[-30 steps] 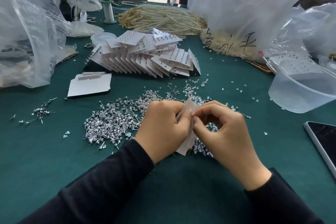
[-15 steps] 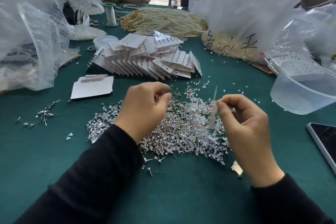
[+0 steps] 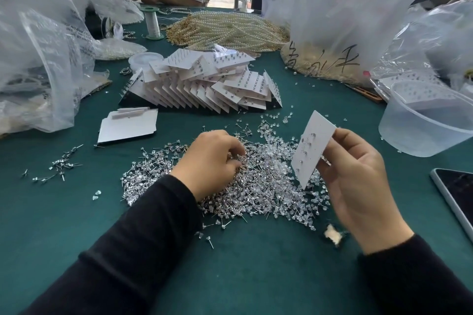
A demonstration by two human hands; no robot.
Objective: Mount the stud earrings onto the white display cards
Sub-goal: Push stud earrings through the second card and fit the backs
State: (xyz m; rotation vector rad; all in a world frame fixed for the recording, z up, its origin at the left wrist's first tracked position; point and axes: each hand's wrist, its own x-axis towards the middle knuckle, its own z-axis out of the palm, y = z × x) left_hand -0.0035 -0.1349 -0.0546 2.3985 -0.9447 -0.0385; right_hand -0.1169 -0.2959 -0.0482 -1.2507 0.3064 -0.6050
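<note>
Toward the front edge of the desk [image 3: 243,276] lies the heap of studs [image 3: 268,181]. The left hand [image 3: 210,163] digs into it with its grip curled; whether it has a stud cannot be told. The right hand [image 3: 358,186], grip clamped on the card [image 3: 313,146], holds it tilted above the heap. The step appears to be fetching a stud; next, its post would need a free hole.

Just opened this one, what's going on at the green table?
The person's right hand holds a white card up off the table, a few studs already pushed into it. The left hand is down in the pile of loose stud earrings, fingers curled; whether it has one is unclear. Filled cards are stacked behind.
</note>
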